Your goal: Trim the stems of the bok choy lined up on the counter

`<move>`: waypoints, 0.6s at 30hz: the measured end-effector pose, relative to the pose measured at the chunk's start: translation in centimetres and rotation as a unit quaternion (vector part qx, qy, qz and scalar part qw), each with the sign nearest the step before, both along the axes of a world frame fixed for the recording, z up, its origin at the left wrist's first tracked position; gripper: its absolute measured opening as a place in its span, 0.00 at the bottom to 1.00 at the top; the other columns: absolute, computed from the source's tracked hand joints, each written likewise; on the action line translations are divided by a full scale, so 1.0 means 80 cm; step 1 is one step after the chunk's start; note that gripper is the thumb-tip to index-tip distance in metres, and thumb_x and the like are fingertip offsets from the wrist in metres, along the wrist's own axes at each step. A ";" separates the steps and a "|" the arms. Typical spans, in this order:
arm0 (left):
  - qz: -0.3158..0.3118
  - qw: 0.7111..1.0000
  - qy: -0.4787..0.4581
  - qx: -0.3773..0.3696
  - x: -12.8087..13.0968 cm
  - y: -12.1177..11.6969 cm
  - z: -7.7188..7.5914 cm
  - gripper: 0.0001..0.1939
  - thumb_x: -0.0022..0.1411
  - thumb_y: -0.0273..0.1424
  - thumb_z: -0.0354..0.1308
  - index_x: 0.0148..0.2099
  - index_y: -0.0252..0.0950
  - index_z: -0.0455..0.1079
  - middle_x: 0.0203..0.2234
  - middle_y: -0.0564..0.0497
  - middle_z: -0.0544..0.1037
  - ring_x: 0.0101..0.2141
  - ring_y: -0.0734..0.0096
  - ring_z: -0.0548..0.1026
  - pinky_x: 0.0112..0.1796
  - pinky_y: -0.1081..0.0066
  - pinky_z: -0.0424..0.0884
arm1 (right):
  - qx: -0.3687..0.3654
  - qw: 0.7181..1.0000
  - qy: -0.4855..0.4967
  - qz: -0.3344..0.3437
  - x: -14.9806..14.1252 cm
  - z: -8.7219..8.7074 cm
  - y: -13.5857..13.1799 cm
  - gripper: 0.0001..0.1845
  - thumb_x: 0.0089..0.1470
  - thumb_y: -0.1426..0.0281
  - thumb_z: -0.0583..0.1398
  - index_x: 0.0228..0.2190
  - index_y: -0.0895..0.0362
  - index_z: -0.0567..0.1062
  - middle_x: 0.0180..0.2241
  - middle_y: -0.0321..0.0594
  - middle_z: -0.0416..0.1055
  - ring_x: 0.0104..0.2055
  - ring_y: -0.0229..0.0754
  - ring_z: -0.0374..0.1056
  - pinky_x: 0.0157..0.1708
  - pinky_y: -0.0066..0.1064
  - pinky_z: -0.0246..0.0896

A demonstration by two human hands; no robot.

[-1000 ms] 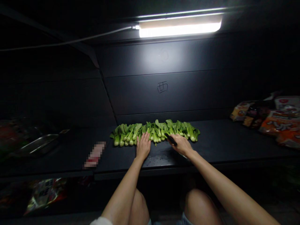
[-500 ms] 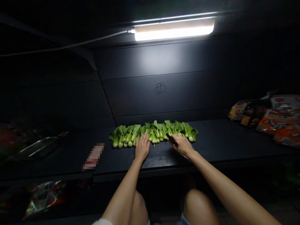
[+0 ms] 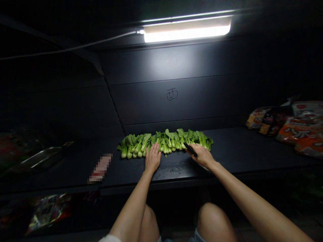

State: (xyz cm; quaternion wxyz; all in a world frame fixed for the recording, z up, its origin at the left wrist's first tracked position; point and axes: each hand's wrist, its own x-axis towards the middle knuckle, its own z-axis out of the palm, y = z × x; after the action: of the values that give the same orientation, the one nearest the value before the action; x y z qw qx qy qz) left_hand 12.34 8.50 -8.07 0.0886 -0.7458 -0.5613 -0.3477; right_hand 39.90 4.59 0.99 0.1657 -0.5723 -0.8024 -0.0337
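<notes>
A long row of green bok choy (image 3: 137,144) lies on the dark shelf, leaves toward the back panel and pale stem ends toward me. My left hand (image 3: 152,159) lies flat with fingers stretched out, its fingertips on the stems near the middle of the row. At the right part of the row, my right hand (image 3: 202,156) is closed around a slim black bar-shaped object (image 3: 190,149). One end of it sticks out past the fingers toward the stems. A thin whitish edge shows beneath the right wrist; what it belongs to is hidden.
Bagged snacks (image 3: 300,129) stand at the right end of the shelf (image 3: 232,154). Left are a metal tray (image 3: 42,158) and a pixelated pinkish item (image 3: 100,168). A shiny packet (image 3: 47,211) lies lower down. A lit lamp (image 3: 188,33) with a cable hangs above.
My right hand has shifted slightly to the right along the stem ends, carrying the black object. The left hand and the bok choy look unmoved.
</notes>
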 end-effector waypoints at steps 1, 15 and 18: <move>0.000 1.000 0.002 -0.002 0.000 0.000 0.000 0.26 0.66 0.32 0.44 0.66 0.44 0.53 0.62 0.47 0.61 0.61 0.60 0.59 0.62 0.45 0.45 | -0.003 1.000 0.000 -0.001 0.002 0.001 -0.001 0.17 0.61 0.63 0.51 0.48 0.56 0.71 0.44 0.45 0.74 0.47 0.44 0.68 0.43 0.29 0.58; 0.015 0.999 0.026 -0.012 0.000 -0.003 0.004 0.26 0.67 0.32 0.43 0.66 0.43 0.53 0.63 0.48 0.60 0.62 0.61 0.58 0.62 0.47 0.43 | -0.008 0.999 -0.033 -0.019 0.022 0.001 -0.004 0.15 0.59 0.65 0.54 0.46 0.56 0.71 0.43 0.46 0.74 0.46 0.44 0.68 0.42 0.29 0.58; 0.027 0.998 0.050 -0.033 0.001 -0.004 0.007 0.26 0.67 0.32 0.41 0.66 0.41 0.52 0.64 0.48 0.58 0.63 0.62 0.57 0.63 0.47 0.43 | -0.004 0.999 -0.031 -0.015 0.029 -0.001 -0.003 0.15 0.60 0.65 0.53 0.46 0.56 0.71 0.42 0.46 0.75 0.46 0.45 0.69 0.42 0.30 0.58</move>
State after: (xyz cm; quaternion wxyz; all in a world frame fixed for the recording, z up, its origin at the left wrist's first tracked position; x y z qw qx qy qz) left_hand 12.41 8.14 -7.50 0.1016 -0.7495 -0.5869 -0.2888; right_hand 42.24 4.33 0.87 0.1382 -0.5835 -0.7986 -0.0507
